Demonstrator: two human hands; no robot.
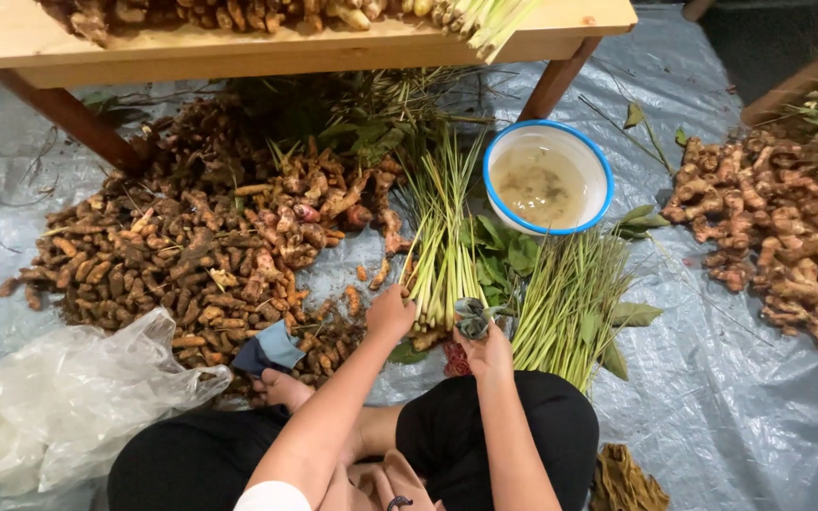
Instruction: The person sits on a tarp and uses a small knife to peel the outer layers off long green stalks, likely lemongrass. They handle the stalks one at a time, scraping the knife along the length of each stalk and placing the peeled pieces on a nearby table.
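I sit cross-legged on a grey tarp. My left hand (389, 315) rests on the pale base ends of a lemongrass bundle (439, 232) lying in front of me. My right hand (488, 348) is closed around a small wad of dark green leaves (471, 319) beside that bundle. A second, thinner bundle of green stalks (570, 303) lies just right of my right hand. A small reddish tangle, maybe rubber bands (455, 360), lies on the tarp between my hands.
A heap of small brown roots (172, 260) spreads at left, ginger roots (788, 227) at right. A white bowl with a blue rim (548, 177) holds cloudy water. A wooden table (239, 47) stands above; a clear plastic bag (68, 397) lies lower left.
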